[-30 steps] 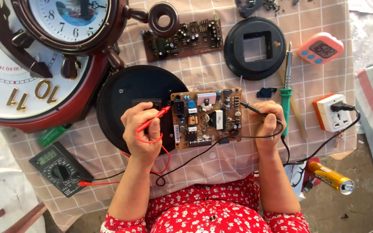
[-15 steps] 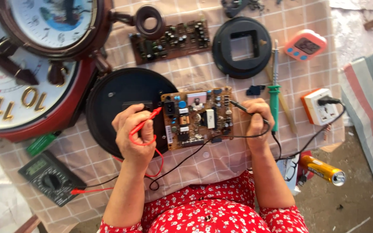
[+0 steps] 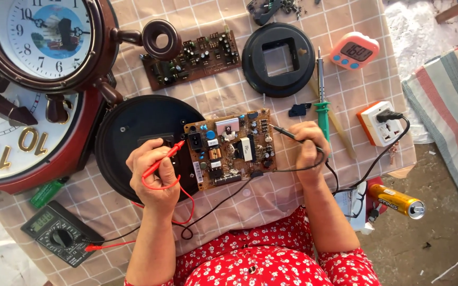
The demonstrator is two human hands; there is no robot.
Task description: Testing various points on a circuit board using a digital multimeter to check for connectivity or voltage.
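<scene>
A brown circuit board (image 3: 232,146) lies on a round black disc (image 3: 133,130) in the middle of the checked tablecloth. My left hand (image 3: 152,175) grips a red test probe (image 3: 166,157) whose tip touches the board's left edge. My right hand (image 3: 307,151) grips a black test probe (image 3: 284,132) with its tip at the board's right edge. Red and black leads run down to a dark multimeter (image 3: 61,233) at the lower left.
Two large wall clocks (image 3: 43,42) fill the left side. A second circuit board (image 3: 193,57), a black round frame (image 3: 278,58), a green-handled soldering iron (image 3: 321,100), a pink timer (image 3: 355,51), a white-orange socket (image 3: 381,123) and a yellow can (image 3: 396,200) lie about.
The view has shifted a little. Both hands stay on the probes at the board, with the probe tips in nearly the same spots.
</scene>
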